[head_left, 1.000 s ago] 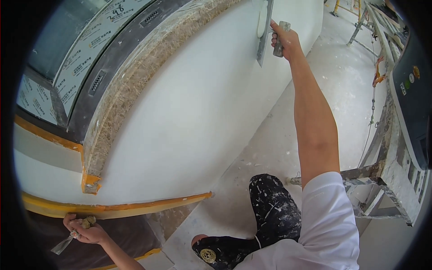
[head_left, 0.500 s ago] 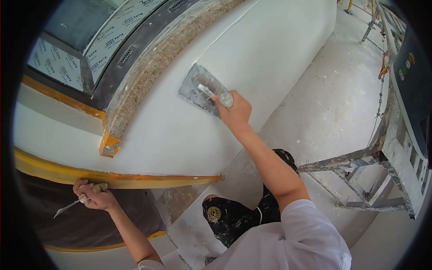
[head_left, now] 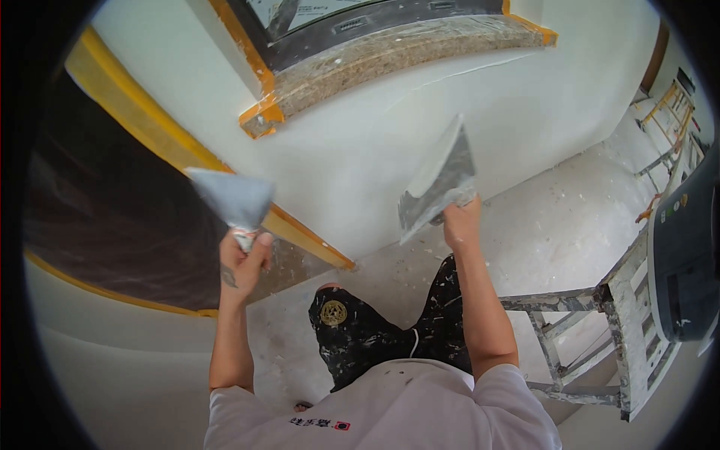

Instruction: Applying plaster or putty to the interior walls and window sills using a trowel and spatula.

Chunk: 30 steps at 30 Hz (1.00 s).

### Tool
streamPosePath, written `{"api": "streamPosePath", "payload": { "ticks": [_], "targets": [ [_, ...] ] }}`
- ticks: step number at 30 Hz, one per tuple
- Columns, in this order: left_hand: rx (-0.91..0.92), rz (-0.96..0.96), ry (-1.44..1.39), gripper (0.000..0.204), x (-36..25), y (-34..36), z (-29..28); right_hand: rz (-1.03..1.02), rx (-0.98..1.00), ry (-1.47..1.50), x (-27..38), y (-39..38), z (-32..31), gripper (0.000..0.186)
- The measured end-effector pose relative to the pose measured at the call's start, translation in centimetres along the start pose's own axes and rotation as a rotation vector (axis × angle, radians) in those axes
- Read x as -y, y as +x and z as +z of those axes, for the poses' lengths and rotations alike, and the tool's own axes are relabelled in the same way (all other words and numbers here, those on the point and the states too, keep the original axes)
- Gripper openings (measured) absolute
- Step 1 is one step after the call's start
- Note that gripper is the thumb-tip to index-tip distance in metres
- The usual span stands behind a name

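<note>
My left hand (head_left: pixel 244 262) is closed on the handle of a wide putty knife (head_left: pixel 229 196), its pale blade raised in front of the masking strip. Closed on a rectangular plastering trowel (head_left: pixel 439 180) is my right hand (head_left: pixel 462 217); white compound shows along the trowel's blade, which is held up before the white wall (head_left: pixel 345 180). Above both tools runs a speckled stone sill (head_left: pixel 397 52) with orange tape at its ends. A thin raised line of compound crosses the wall just under the sill.
Brown sheeting (head_left: pixel 105 210) edged with yellow tape (head_left: pixel 135 97) covers the left side. A paint-spattered metal trestle (head_left: pixel 619 345) stands close at my right beside a dark object (head_left: pixel 682 255). A yellow frame (head_left: pixel 667 112) stands farther back. The floor (head_left: pixel 555 232) is white-spattered.
My view has swung left. The trowel has left the wall and turned in my right hand. My left hand has raised the putty knife from the taped edge toward the middle.
</note>
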State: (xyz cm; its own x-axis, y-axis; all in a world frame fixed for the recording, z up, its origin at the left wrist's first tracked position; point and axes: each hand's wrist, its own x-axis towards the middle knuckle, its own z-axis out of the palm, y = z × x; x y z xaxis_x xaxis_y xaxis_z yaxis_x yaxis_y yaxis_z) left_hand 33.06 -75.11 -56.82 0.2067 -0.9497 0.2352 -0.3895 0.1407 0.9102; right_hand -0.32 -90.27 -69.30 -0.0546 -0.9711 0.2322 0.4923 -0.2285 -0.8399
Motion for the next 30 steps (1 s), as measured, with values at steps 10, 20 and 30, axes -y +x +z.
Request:
{"api": "streamPosePath", "payload": {
  "ticks": [10, 20, 30],
  "targets": [
    [0.826, -0.288, -0.521, 0.03, 8.5, -1.6, 10.0, 0.057, 0.294, 0.283, 1.3, -1.1, -4.1, 0.033],
    [0.672, -0.22, -0.63, 0.031, 4.0, -1.6, 6.0, -0.079, 0.444, -0.923, 2.6, -3.0, -2.2, 0.02],
    [0.146, -0.162, 0.178, 0.03, 5.3, 0.6, 6.1, -0.598, 0.502, -1.505, 4.6, -6.8, 1.3, 0.038]
  ]
}}
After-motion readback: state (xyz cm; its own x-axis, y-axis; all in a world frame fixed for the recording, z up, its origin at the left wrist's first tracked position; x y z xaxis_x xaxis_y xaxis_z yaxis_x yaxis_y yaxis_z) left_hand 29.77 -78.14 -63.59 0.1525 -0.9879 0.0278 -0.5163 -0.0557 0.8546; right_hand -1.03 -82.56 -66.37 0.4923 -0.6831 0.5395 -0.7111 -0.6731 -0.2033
